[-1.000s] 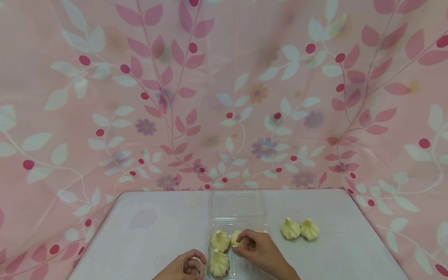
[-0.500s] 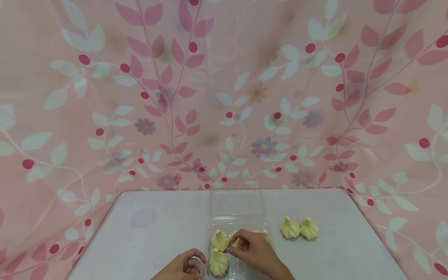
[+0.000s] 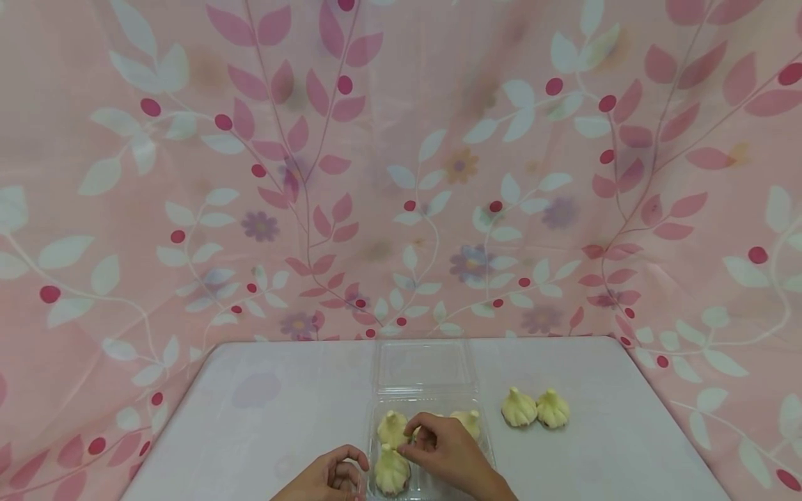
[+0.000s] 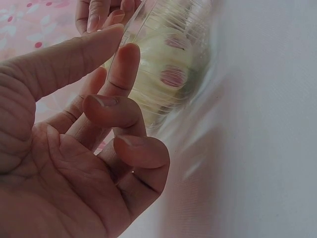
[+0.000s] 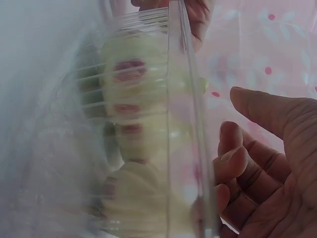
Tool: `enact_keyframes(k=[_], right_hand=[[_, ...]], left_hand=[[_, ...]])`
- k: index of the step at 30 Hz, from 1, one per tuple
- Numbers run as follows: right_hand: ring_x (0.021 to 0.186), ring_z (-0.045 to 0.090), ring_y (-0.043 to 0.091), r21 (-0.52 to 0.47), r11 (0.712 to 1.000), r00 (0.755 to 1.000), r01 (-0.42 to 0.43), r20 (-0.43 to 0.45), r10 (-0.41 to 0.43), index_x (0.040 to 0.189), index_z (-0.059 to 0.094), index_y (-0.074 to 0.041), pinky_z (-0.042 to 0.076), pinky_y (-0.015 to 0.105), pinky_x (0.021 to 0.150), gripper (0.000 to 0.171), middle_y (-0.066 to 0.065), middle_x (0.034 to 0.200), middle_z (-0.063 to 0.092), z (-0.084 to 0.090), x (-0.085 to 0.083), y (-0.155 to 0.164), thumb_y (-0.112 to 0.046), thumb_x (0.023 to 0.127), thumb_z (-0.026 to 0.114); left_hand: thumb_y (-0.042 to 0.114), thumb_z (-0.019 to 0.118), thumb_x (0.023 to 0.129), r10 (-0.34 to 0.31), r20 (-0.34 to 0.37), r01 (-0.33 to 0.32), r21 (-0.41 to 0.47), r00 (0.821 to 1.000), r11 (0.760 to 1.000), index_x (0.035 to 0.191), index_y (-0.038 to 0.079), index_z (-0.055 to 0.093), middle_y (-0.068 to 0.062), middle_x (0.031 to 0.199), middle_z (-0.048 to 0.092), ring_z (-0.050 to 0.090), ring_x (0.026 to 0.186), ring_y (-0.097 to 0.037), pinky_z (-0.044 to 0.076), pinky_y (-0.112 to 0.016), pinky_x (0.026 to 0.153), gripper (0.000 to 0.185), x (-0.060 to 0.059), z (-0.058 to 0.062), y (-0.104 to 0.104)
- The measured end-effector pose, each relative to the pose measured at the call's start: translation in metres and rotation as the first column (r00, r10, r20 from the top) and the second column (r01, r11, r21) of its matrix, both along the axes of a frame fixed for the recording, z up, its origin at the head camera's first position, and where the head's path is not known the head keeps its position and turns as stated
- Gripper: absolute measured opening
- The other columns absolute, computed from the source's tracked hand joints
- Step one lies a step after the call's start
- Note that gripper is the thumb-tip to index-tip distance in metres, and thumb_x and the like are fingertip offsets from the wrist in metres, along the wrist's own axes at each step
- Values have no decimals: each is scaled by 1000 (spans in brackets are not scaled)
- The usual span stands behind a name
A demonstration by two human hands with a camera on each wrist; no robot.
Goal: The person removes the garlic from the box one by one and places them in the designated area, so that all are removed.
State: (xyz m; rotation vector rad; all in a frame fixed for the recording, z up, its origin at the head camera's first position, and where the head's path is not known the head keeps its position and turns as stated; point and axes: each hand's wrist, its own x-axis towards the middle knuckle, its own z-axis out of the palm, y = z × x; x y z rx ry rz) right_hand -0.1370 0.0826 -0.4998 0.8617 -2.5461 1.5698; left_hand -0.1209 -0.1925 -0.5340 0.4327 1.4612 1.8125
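At the near edge of the table (image 3: pixel 269 417), the left hand (image 3: pixel 328 479) rests against the left wall of a clear plastic clamshell box (image 3: pixel 426 480), thumb and forefinger laid on its ribbed side and the other fingers curled in loosely, most likely to keep the light box from sliding. Just beside it the right hand (image 3: pixel 447 456) reaches over the box with its fingertips drawn together above the garlic bulbs; whether they actually pinch one, I cannot tell (the wrist view shows only loosely bent fingers outside the rim). Three bulbs show in the box: the nearest bulb (image 3: pixel 392 472) by the left hand, a second bulb (image 3: pixel 392 428) behind it, a third bulb (image 3: pixel 468 423) to the right. The right hand covers the middle of the box. Farther back lies the hinged lid (image 3: pixel 425 365), folded open flat. Two loose bulbs (image 3: pixel 535 409) sit on the table, well apart from the box, with a floral curtain (image 3: pixel 401 174) behind.
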Motion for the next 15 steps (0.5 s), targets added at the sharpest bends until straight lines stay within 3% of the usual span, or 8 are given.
enact_keyframes(k=[8, 15], right_hand=[[47, 42, -3, 5, 1000, 1000, 11, 7, -12, 89, 64, -15, 37, 19, 42, 22, -13, 61, 54, 2, 1, -5, -34, 81, 72], [50, 45, -4, -24, 1000, 1000, -10, 6, 11, 89, 63, -12, 40, 19, 45, 22, -13, 61, 54, -2, 0, -11, -30, 81, 72]], left_hand=[[1, 54, 91, -14, -7, 14, 15, 1000, 1000, 123, -12, 36, -2, 90, 61, 63, 81, -13, 50, -26, 71, 39, -2, -2, 0], [1, 52, 92, -18, 12, 17, 20, 1000, 1000, 122, -6, 40, -2, 90, 62, 63, 81, -13, 50, -28, 73, 33, -2, -2, -1]])
